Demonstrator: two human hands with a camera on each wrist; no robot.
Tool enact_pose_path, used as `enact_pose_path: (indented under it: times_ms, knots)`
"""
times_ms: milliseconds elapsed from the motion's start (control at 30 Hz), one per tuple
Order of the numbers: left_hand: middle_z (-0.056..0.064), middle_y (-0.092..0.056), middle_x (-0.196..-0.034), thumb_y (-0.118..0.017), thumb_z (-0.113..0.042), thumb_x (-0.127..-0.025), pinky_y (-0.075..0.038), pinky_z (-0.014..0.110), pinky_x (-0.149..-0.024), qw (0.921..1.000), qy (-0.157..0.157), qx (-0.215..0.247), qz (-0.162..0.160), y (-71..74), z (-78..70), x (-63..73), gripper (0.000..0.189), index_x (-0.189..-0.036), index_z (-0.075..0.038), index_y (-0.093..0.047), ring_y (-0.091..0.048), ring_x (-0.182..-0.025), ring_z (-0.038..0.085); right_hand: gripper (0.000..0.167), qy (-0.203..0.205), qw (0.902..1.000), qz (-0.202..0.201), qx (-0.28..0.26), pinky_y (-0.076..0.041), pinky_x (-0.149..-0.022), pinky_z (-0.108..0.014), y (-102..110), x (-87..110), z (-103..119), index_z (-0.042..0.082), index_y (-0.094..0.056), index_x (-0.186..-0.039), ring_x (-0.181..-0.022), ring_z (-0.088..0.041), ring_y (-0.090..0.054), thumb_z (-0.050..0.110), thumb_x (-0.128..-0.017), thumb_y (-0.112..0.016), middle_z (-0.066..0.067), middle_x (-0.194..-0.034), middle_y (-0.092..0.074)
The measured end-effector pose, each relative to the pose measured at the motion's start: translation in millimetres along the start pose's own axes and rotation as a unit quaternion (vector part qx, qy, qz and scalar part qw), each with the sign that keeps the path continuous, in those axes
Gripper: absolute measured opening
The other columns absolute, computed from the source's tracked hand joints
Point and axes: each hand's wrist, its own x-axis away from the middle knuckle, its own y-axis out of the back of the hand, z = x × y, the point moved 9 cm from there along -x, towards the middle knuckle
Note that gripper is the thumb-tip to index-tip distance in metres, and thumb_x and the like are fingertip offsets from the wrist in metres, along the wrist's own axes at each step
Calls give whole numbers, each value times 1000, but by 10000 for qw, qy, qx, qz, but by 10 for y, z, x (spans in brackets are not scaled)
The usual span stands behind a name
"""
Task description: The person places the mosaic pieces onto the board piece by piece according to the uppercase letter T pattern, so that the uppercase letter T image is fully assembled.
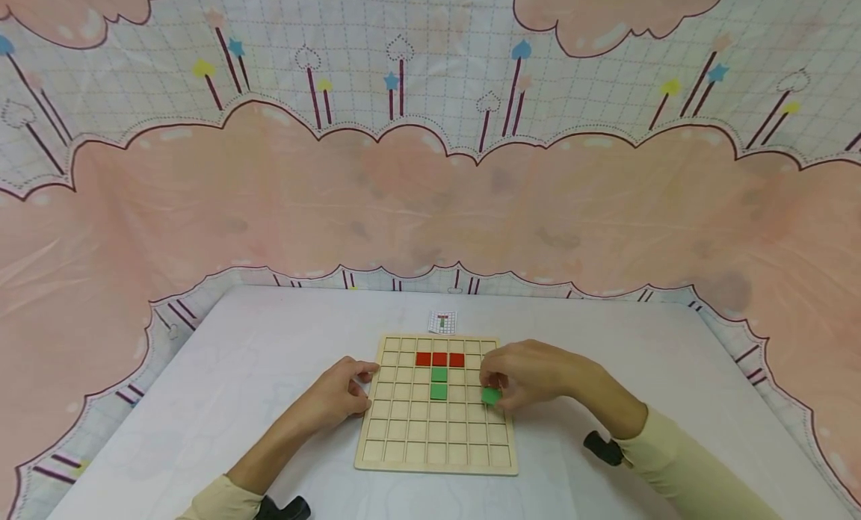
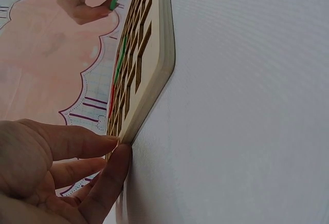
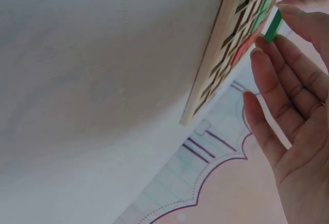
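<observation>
A square wooden grid board (image 1: 436, 453) lies on the white table, with red tiles (image 1: 440, 359) in a short row near its far side. Two green tiles (image 1: 439, 391) form a column below the middle red one. Over the board's right side, my right hand (image 1: 531, 374) pinches a loose green tile (image 1: 491, 395) between thumb and fingers; the right wrist view shows this green tile (image 3: 273, 26) edge-on, off the board. My left hand (image 1: 336, 393) touches the board's left edge with thumb and index finger spread apart along it.
Behind the board's far edge lies a small printed card (image 1: 442, 323) with a red and green T-shaped pattern on a grid. The white table (image 1: 235, 370) extends on both sides. A patterned cloth (image 1: 430, 206) with pink clouds hangs behind it.
</observation>
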Motion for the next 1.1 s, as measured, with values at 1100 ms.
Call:
enact_pose_path:
  times_ms: [1100]
  knots:
    - [10,-55,-108,-70,15,-78,-45,24,-59,10000,-21,-9,-28,-7,3,-11,60,-136,6,-59,-53,-80,18,16,625,9978,153,188,-44,-75,-19,-62,-348,294,21,-70,-102,-81,-2,-54,26,-87,-75,13,-88,-61]
